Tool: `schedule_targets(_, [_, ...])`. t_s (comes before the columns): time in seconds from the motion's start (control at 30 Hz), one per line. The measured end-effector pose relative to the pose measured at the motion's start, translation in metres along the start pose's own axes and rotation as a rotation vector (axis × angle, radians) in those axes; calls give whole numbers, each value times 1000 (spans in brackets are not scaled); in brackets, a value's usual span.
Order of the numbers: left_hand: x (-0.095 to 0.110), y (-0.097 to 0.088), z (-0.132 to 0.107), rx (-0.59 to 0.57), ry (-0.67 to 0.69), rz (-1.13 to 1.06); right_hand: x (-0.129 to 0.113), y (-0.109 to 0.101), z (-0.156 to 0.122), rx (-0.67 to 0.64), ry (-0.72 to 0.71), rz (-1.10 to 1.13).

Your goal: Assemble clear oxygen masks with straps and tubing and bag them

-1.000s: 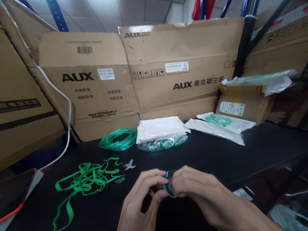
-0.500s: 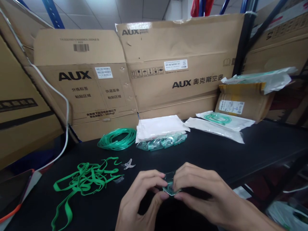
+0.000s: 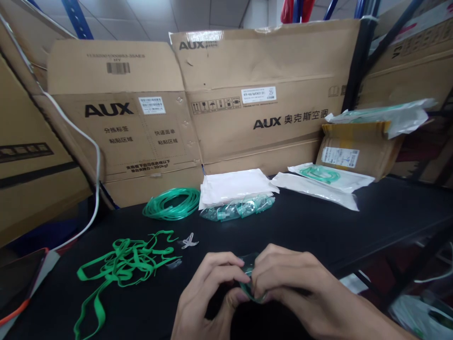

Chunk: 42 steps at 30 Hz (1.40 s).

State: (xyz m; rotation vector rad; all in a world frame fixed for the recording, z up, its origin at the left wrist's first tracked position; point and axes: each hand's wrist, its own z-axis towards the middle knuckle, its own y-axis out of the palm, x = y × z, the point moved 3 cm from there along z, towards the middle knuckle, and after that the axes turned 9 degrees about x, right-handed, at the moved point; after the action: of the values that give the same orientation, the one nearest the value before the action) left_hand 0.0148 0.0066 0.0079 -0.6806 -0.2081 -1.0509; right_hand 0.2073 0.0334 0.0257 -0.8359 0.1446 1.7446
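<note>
Low over the near edge of the black table (image 3: 318,231), my left hand (image 3: 208,297) and my right hand (image 3: 293,288) meet, both pinching one small clear green plastic part (image 3: 248,269). Fingers of both hands are curled round it and most of it is hidden. To the left of my left hand lies a tangle of green elastic straps (image 3: 120,267), with a small clear plastic clip (image 3: 188,242) just beyond it.
A coil of green tubing (image 3: 171,204) lies at the back left. A stack of white pouches (image 3: 235,186) sits over clear green parts (image 3: 237,208). Sealed bags (image 3: 325,182) lie at the right by a brown carton (image 3: 357,148). Large cardboard boxes (image 3: 262,94) wall the back.
My hands stay together on the green part; the fingers have shifted a little and closed further over it. The view has dipped slightly.
</note>
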Motion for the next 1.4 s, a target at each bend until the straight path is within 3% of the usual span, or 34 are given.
schedule_targets(0.33, [7, 4, -1, -26, 1, -8, 3, 2, -1, -20, 8, -35])
schedule_targets(0.7, [10, 8, -4, 10, 7, -17, 9, 7, -4, 33, 162, 30])
schedule_targets(1.1, [8, 12, -2, -116, -124, -99, 11, 5, -9, -12, 16, -20])
schedule_targets(1.4, [8, 4, -1, -65, -55, -109, 9, 4, -1, 26, 116, 81])
